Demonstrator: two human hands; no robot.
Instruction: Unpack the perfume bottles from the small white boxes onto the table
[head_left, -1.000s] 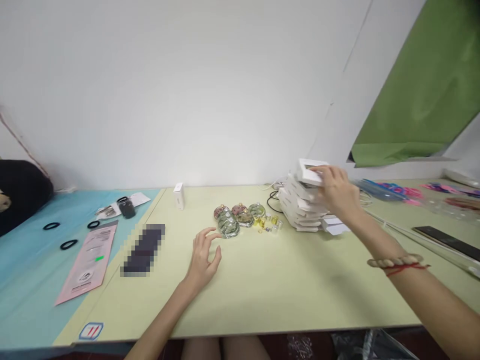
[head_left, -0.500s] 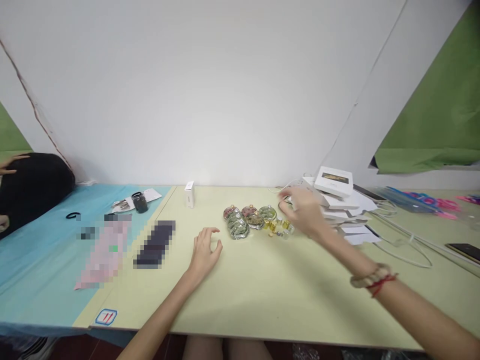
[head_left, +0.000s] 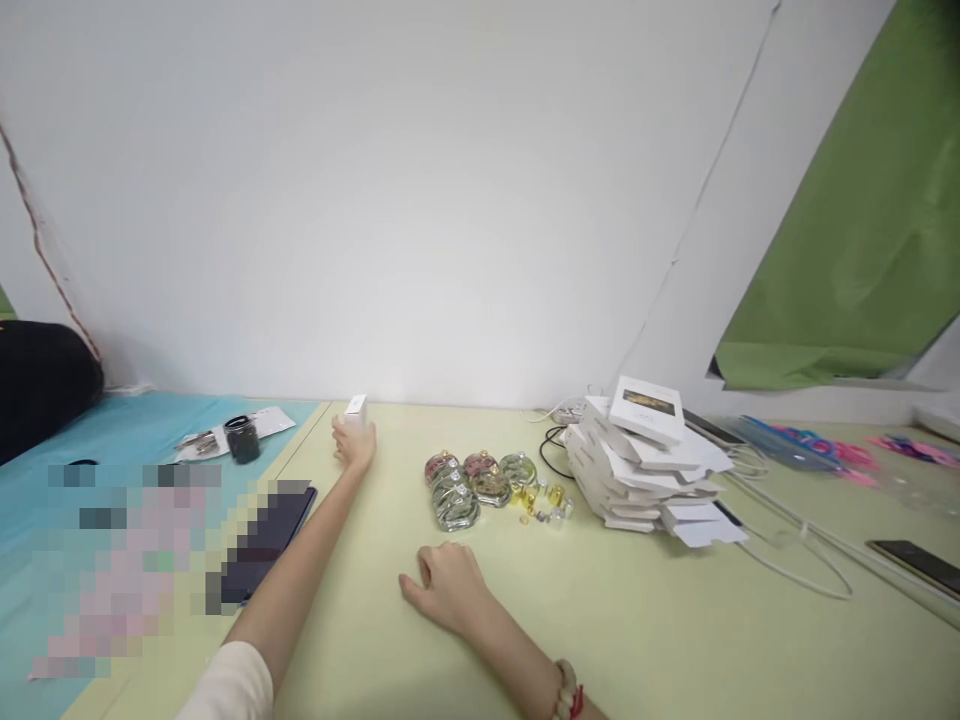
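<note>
My left hand (head_left: 352,444) is stretched far across the pale green table (head_left: 615,620) and its fingers are wrapped round a small white box (head_left: 355,410) standing near the wall. My right hand (head_left: 447,586) rests on the table in front of me, fingers curled under, with nothing visible in it. Just beyond it lies a cluster of round glass bottles (head_left: 474,482) and some tiny yellow vials (head_left: 541,500).
A leaning stack of flat white boxes (head_left: 643,452) sits at the right with cables (head_left: 787,560) beside it. A dark phone (head_left: 264,545) lies left of my arm. A small dark jar (head_left: 241,438) stands on the blue cloth (head_left: 112,440). Another phone (head_left: 916,566) lies far right.
My left hand reached from mid-table out to the small white box and closed on it. My right hand left the stack of white boxes and came down onto the table near me.
</note>
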